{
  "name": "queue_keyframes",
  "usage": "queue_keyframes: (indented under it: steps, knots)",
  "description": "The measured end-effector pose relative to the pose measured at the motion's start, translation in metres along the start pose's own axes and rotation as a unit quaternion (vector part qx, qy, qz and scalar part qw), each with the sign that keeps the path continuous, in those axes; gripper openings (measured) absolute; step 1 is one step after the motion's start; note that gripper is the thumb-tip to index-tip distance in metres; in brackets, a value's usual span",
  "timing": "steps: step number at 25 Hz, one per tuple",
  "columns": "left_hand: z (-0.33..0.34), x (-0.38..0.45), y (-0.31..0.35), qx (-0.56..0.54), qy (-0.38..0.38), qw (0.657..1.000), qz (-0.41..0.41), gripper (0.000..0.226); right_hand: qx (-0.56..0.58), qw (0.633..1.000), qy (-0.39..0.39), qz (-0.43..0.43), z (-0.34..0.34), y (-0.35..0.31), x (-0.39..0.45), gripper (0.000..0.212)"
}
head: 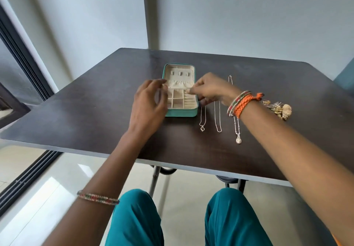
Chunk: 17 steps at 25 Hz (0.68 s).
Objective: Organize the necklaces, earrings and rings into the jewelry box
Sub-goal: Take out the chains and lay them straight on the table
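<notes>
Plainly, with the left hand (pixel 151 100) spread and the right hand (pixel 207 90) pinching something unidentifiable over the jewelry box (pixel 181 90), the three necklaces (pixel 217 115) under the right wrist may snag and tangle.

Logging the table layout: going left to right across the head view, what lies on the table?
Jewelry box → heart-pendant necklace → plain chain → round-pendant necklace → gold earring pile.

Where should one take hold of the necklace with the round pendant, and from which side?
Pinch the thin chain just above the round pendant, coming from above at the near end. That necklace lies straight on the table; its far part is hidden under the right wrist.
</notes>
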<state>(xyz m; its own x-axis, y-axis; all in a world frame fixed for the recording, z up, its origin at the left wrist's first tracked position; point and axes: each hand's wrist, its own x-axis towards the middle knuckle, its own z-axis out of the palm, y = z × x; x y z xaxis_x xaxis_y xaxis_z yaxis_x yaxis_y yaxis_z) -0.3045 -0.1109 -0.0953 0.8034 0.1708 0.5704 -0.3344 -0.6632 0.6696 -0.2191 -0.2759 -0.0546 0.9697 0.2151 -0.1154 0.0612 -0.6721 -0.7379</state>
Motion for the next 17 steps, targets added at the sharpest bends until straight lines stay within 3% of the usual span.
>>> queue_keyframes:
  steps: [3,5,7,10,13,15,17]
  knots:
    - [-0.006,0.008,-0.020,0.057,-0.069,0.991,-0.101,0.044,-0.052,0.996,0.067,-0.041,0.025,-0.005,-0.002,0.019]
    - [-0.006,0.008,-0.023,0.040,-0.066,0.988,-0.135,0.040,-0.089,0.990,0.087,-0.059,0.039,-0.012,-0.001,0.010]
    - [-0.006,0.006,-0.025,0.033,-0.044,0.989,-0.134,0.038,-0.114,0.986,0.103,-0.068,0.050,-0.019,-0.003,0.004]
    - [-0.004,0.007,-0.028,0.057,-0.025,0.988,-0.141,0.046,-0.097,0.986,0.108,-0.084,0.058,-0.025,-0.004,0.020]
    - [-0.006,0.006,-0.027,0.046,-0.004,0.986,-0.158,0.049,-0.035,0.991,0.080,-0.105,0.047,-0.017,-0.005,0.004]
    - [-0.007,0.006,-0.023,0.061,0.029,0.988,-0.139,0.044,-0.017,0.984,0.150,-0.099,0.020,-0.002,-0.001,0.013]
    - [-0.004,0.006,-0.014,0.105,0.087,0.988,-0.076,0.040,-0.072,0.965,0.238,-0.087,-0.017,0.020,0.002,0.017]
